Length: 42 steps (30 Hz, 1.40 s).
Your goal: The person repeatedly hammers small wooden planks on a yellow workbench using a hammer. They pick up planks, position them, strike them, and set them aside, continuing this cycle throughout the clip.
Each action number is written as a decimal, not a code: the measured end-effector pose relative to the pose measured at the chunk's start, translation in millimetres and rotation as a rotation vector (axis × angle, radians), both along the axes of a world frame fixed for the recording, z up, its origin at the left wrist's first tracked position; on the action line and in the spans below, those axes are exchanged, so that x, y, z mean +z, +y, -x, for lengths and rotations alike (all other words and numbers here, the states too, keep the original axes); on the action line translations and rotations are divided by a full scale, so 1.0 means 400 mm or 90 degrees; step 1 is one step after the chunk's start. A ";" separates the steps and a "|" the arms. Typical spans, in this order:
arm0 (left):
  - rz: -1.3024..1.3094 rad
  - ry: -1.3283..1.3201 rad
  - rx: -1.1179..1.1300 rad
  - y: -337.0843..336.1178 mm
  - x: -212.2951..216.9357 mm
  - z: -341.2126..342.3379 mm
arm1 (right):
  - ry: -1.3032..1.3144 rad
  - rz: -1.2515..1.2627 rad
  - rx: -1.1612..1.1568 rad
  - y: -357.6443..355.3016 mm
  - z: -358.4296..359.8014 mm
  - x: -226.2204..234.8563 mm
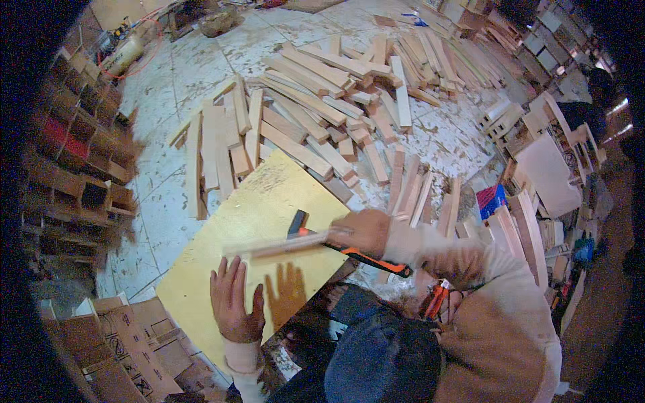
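Two hands are at work over the pale yellow rectangular plywood board [262, 201], which I take as my landmark. My left hand [235, 299] lies flat with fingers spread on the board's near half, pressing it down and clamped on nothing. My right hand [363, 232] hovers at the board's right edge, closed around one end of a long thin light wooden slat [275, 245], which stretches leftward across the board's middle and looks blurred. A black-headed hammer with an orange and black handle [356, 254] lies on the board just under that slat, its head toward the board's centre and its handle running off the right edge; I cannot tell whether the right hand also touches it.

Beyond the board's far edge, a wide heap of cut pale wooden planks [322, 101] covers the floor. Stacked brown wooden crates [74, 174] stand well off the board's left side, and flattened cardboard boxes [127, 342] lie by its near left corner.

As I judge it, the slat wants setting square to the board's edge, and the flat hand should hold steady, fingers clear of the slat.
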<state>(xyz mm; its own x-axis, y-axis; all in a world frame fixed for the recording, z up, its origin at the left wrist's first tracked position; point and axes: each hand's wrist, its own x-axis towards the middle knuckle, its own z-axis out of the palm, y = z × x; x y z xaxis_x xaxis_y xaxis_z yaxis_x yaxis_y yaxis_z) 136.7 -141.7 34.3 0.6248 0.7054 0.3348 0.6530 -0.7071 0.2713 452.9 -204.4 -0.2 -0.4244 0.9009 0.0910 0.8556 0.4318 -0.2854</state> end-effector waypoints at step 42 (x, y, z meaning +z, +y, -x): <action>-0.002 -0.335 0.736 -0.195 -0.254 0.449 | 0.621 0.739 -0.100 0.373 0.200 0.018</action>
